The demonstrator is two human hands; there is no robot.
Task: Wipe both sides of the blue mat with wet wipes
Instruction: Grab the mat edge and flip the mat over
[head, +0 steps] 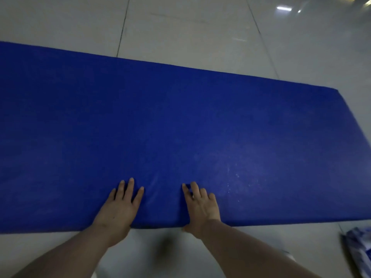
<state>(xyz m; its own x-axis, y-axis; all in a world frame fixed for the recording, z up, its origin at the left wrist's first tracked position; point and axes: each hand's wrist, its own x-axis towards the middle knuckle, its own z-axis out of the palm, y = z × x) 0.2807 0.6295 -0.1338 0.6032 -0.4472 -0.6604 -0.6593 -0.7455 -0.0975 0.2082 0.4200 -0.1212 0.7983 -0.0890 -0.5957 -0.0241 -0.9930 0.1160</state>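
The blue mat (180, 121) lies flat on the tiled floor and fills most of the view. White specks and faint smears show on its right part. My left hand (118, 207) rests on the mat's near edge with its fingers straight and spread; its thumb is hidden. My right hand (200, 205) sits beside it on the same edge. Its fingers are bent on top and its thumb is down at the edge, so it grips the mat. A blue and white package (359, 249), blurred, lies on the floor at the lower right. No loose wipe is in view.
Pale glossy floor tiles (190, 33) surround the mat beyond its far edge and along the near side. A dark blurred patch (165, 246) shows on the floor between my forearms. Light reflections glint at the top right.
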